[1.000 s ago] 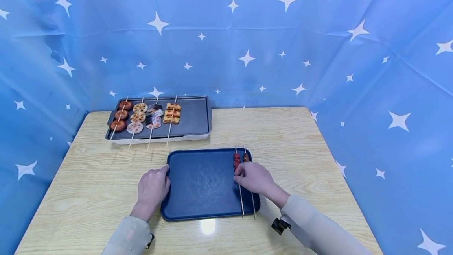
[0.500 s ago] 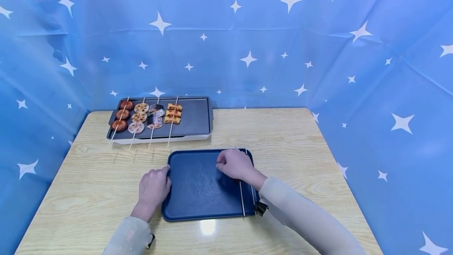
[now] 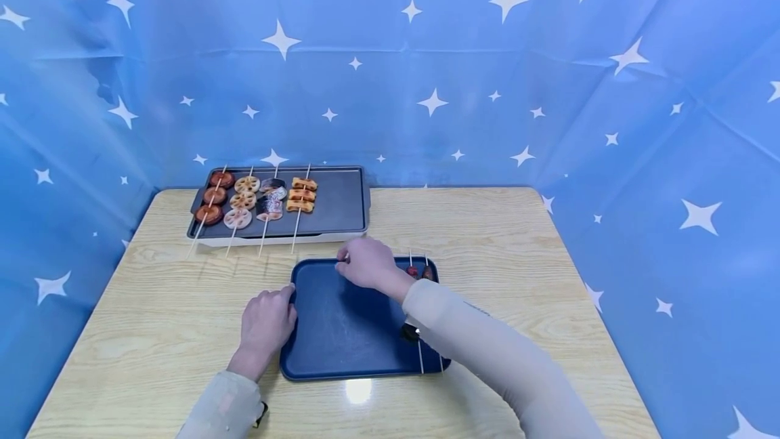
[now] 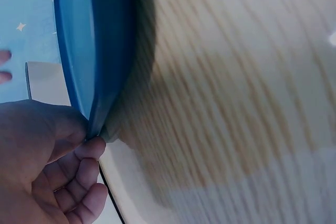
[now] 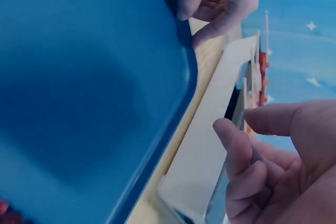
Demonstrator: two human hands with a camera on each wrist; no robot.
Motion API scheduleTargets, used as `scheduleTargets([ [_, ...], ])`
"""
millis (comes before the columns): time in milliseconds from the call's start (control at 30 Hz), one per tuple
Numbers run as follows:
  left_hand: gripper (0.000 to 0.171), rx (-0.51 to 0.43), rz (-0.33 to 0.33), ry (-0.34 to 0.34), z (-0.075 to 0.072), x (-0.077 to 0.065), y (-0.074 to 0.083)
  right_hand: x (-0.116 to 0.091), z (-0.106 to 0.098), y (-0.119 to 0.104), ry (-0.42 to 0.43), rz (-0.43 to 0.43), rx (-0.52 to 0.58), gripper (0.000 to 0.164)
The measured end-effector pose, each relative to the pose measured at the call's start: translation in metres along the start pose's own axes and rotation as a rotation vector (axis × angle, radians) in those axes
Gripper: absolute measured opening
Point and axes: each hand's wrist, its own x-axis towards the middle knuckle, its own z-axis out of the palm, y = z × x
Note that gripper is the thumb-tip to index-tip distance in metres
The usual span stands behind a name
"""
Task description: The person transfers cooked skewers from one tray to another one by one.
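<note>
My left hand [image 3: 263,325] pinches the left rim of a dark blue tray [image 3: 329,330]. The left wrist view shows thumb and fingertips on the tray's edge [image 4: 94,103]. Over the tray's far rim hovers my right hand [image 3: 368,264], with nothing held. In the right wrist view its fingers [image 5: 240,153] are loosely bent, with a small gap to the thumb. Two skewers lie along the tray's right side, one with red meat pieces [image 3: 412,271] and one with brown food [image 3: 428,273]. My right forearm hides much of both.
Behind the tray stands a griddle [image 3: 338,198] with a dark top and white base. Across its left part lie skewers of mushroom [image 3: 214,196], lotus root [image 3: 242,200], dark-skinned fish [image 3: 269,207] and yellow grilled pieces [image 3: 301,206]. A starry blue curtain [image 3: 390,120] surrounds the wooden table [image 3: 518,256].
My right hand has left the red meat skewer and moved left and away, over the tray toward the griddle. The left hand stays at the tray's rim. The view has shifted slightly.
</note>
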Motion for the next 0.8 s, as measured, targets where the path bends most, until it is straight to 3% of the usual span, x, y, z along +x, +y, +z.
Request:
scheduleTargets([
  [467,0.032,0.015,-0.003,-0.005,-0.002,0.0,0.0,0.043,0.026,-0.045,0.164,0.035,-0.086,0.023],
  [667,0.032,0.02,0.003,-0.009,-0.001,0.0,0.0,0.056,0.029,-0.057,0.158,0.092,-0.089,0.035],
  [800,0.032,0.022,-0.002,-0.019,-0.002,0.001,0.001,0.063,0.032,-0.063,0.156,0.128,-0.096,0.033],
])
